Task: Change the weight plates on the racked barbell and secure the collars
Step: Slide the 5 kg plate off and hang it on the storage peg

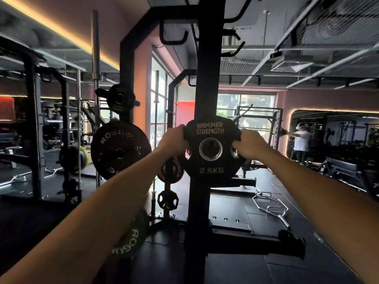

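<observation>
**Two hands hold a small weight plate in front of the rack post**

There are two hands and one small plate between them. The left hand (173, 139) grips the plate's left edge, fingers curled tight around it. The right hand (249, 147) grips the right edge the same way, with fingers hooked through a hole near the rim. Both arms reach straight out.

The small plate (212, 150) is black and round, with a shiny metal ring around the hole in its middle. Pale letters on top say HAMMER STRENGTH, and below the hole it says 2.5KG. It stands upright with its flat face turned to the camera, so its centre hole points forward and back. The words read the right way up.

The plate is held just in front of the tall black post (208, 78) of the rack, about halfway up it. A short black peg (244, 183) sticks out to the right of the post, just below the plate.

To the left, one big black plate (120, 150) hangs on a rack. Three smaller plates sit lower down behind the left arm, and one green plate (131, 238) peeks out under that arm. One bent silver bar (270, 208) lies on the dark floor (225, 263) at the right.
</observation>
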`<move>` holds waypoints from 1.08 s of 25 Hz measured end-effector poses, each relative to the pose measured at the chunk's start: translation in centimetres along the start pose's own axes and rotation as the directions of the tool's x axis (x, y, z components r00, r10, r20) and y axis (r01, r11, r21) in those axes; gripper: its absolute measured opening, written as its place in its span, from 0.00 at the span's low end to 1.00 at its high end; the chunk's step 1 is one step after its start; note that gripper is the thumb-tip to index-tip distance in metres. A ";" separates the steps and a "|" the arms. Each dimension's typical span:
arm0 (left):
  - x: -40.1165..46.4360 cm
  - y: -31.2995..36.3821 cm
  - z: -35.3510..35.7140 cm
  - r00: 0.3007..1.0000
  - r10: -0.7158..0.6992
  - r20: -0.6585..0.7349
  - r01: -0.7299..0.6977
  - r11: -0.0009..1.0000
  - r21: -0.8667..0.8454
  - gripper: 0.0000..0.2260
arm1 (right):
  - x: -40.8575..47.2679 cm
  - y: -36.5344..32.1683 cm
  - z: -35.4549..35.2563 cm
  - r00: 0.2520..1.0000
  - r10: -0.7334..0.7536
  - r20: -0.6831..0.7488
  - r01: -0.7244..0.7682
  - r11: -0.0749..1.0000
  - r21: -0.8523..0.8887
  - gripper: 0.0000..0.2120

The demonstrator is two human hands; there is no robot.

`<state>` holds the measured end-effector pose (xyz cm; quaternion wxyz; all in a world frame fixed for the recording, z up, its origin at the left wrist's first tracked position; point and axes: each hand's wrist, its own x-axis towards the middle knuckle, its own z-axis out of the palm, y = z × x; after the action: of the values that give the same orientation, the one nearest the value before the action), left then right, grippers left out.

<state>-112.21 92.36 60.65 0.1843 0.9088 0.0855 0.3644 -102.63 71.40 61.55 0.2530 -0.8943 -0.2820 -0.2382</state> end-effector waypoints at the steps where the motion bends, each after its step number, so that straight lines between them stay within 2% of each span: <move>1: -0.2 -1.1 -1.7 1.000 0.001 -0.015 -0.001 1.000 0.020 0.18 | 0.0 -1.9 0.2 1.000 -0.019 -0.004 0.019 1.000 0.012 0.08; 8: -2.5 -14.9 -12.2 0.999 -0.019 -0.045 0.023 0.995 0.101 0.16 | -0.3 -17.8 7.2 0.997 -0.068 0.039 0.066 0.996 0.057 0.08; 15: -2.0 -33.1 -22.5 1.000 -0.024 -0.002 0.024 0.985 0.173 0.16 | 0.7 -35.3 16.4 0.994 -0.081 0.071 0.073 0.990 0.117 0.12; 21: 1.6 -42.3 -26.5 1.000 -0.014 0.000 0.013 0.984 0.177 0.17 | 4.5 -44.0 20.8 0.995 -0.093 0.036 0.091 0.995 0.050 0.10; 24: 4.0 -45.4 -26.4 1.000 -0.010 -0.001 0.010 0.988 0.152 0.17 | 6.9 -45.6 23.2 0.996 -0.078 0.040 0.075 0.994 0.082 0.09; 27: 7.5 -48.6 -25.7 1.000 0.011 -0.026 -0.008 0.991 0.132 0.18 | 10.6 -46.6 26.1 0.995 -0.096 0.000 0.096 0.994 0.043 0.10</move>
<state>-125.68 146.12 63.15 0.1212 0.9145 0.1075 0.3707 -116.63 123.97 62.61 0.2599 -0.8742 -0.3300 -0.2433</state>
